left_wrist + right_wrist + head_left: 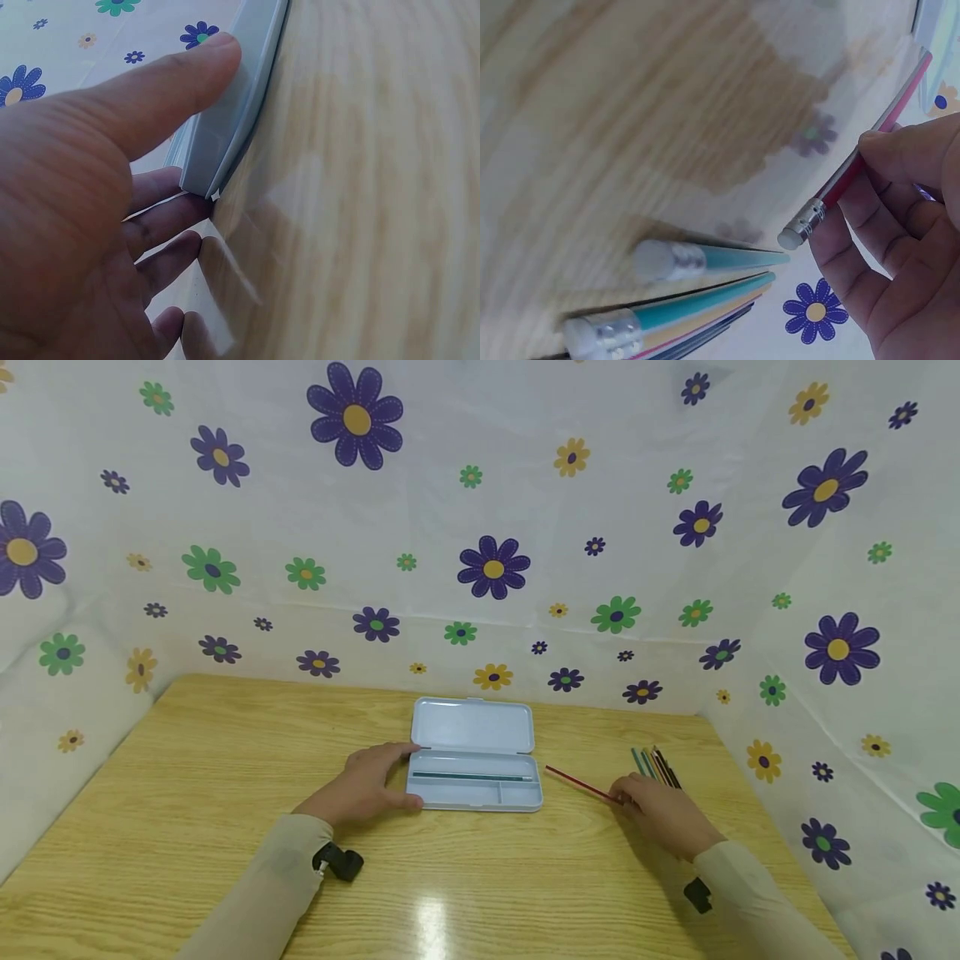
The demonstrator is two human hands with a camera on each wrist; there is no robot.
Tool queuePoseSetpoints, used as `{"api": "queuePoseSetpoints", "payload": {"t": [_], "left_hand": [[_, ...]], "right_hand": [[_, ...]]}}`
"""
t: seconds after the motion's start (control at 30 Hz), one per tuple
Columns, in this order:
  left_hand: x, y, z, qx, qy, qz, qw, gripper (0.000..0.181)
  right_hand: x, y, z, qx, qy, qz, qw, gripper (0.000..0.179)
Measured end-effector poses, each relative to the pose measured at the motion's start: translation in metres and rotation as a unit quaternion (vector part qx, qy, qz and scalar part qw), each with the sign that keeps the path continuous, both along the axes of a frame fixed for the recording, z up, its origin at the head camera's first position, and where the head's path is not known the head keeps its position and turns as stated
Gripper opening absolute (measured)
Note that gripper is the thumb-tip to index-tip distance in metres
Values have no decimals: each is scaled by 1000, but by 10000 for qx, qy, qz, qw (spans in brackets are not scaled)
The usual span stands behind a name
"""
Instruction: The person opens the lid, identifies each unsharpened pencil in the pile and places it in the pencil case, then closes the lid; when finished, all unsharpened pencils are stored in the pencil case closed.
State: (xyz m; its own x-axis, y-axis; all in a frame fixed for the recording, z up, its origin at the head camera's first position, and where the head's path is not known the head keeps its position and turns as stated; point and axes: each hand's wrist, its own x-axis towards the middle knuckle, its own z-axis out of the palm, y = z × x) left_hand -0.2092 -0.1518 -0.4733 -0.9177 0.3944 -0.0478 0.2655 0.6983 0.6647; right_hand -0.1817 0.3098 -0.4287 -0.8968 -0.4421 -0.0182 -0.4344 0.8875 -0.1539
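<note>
A light blue pencil case (457, 793) lies with its lid (472, 725) folded back on the table. One teal pencil (465, 775) lies lengthwise in its long back compartment. My left hand (360, 785) holds the case by its left end, thumb at the front corner and fingers toward the hinge side. Between thumb and fingers, my right hand (663, 814) pinches a red pencil (885, 116) near its white eraser (791, 238). The pencil's other end points left toward the case. Beside that hand lies a loose group of pencils (656, 764), teal, yellow and dark.
The wooden table (285, 735) meets a white flower-print cloth (420, 527) at the back and sides. A small divider (500, 792) splits the case's front part into two compartments. Dark wrist cameras (345, 863) sit at both sleeves.
</note>
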Motion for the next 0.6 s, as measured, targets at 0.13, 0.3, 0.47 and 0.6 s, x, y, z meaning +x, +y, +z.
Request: {"api": "queuePoseSetpoints", "payload": {"t": [0.13,0.3,0.47,0.6], "left_hand": [[-1,-1,-2,-35,41,-10,10000,92],[0,-1,-2,24,32,-13,10000,92],[1,-1,-1,12,31,-37,10000,91],[1,-1,-2,-14,52,-55,10000,91]], "right_hand": [[0,0,4,-81,-31,-16,10000,12],[-1,0,5,-95,58,-2,9999,16],[-1,0,8,-107,283,112,9995,19],[-2,-1,10,-140,387,139,9991,19]]}}
